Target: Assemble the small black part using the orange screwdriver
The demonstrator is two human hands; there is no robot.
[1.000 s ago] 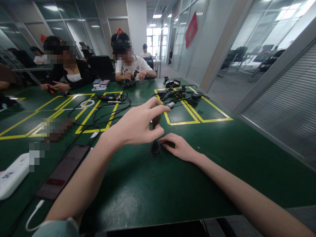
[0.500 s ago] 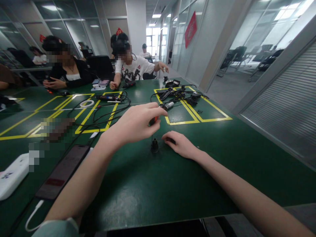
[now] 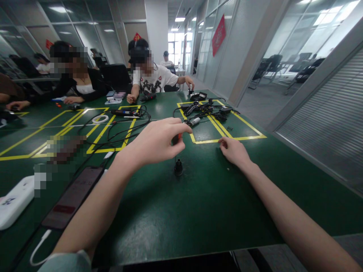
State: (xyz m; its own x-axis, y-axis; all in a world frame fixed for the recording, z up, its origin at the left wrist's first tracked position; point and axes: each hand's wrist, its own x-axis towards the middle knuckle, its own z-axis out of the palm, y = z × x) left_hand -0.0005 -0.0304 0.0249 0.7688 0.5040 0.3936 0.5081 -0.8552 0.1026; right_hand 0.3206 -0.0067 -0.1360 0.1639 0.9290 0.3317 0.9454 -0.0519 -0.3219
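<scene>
My left hand (image 3: 157,138) is closed round the red-and-black handle of a screwdriver (image 3: 178,138), held upright. Its thin shaft runs down to a small black cone-shaped part (image 3: 178,167) standing on the green table (image 3: 159,223); whether the tip is in the part or behind it I cannot tell. To the right, my right hand (image 3: 235,151) hovers low over the table near the yellow tape, fingers loosely curled and slightly apart, with nothing visible in them. Just beyond its fingertips lies a small dark coil spring (image 3: 229,129). A tiny pale piece (image 3: 228,169) lies nearer me.
Beyond my hands are a silver cylindrical part (image 3: 195,121) and a heap of black parts and cables (image 3: 198,108). On the left lie a phone (image 3: 74,198), a white power bank (image 3: 17,200) and a white ring (image 3: 100,119). Two people (image 3: 154,77) sit across the table.
My right hand has moved away from the black cone-shaped part, to the right and farther out, towards the spring. My left hand stays nearly still with the screwdriver. A person opposite has lowered a hand.
</scene>
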